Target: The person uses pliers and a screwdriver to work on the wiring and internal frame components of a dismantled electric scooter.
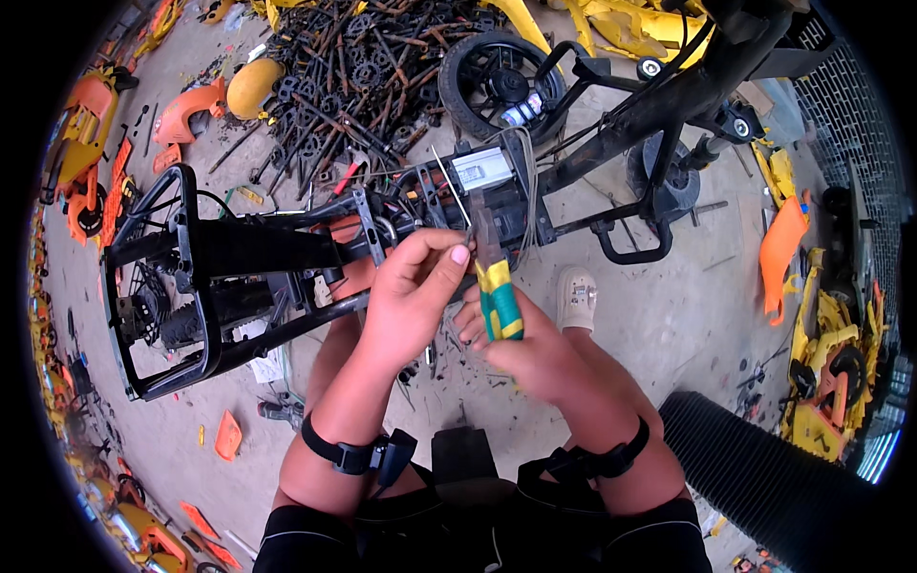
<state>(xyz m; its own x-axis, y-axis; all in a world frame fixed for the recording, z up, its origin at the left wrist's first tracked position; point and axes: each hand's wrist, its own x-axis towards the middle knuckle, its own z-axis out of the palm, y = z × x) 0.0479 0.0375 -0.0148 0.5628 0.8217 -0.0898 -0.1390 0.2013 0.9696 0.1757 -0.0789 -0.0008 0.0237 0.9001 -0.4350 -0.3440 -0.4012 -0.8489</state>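
My left hand (411,291) is closed, with thumb and forefinger pinching a thin pale wire (449,177) that sticks up past the fingertips. In my right hand (535,353) is a pair of pliers (500,298) with green and yellow handles. Their jaws point away from me, right beside the left fingertips; whether they bite on the wire cannot be told. Just beyond both hands lies a black vehicle frame (263,250) on its side. A silver box (482,169) sits in its middle, with grey cables (528,191) hanging next to it.
Behind the frame rises a heap of rusty metal parts (353,76), and a black wheel (468,91) lies beside it. Orange and yellow panels (783,244) are scattered at both sides. A black ribbed object (745,458) is at lower right. My shoe (576,296) stands near the frame.
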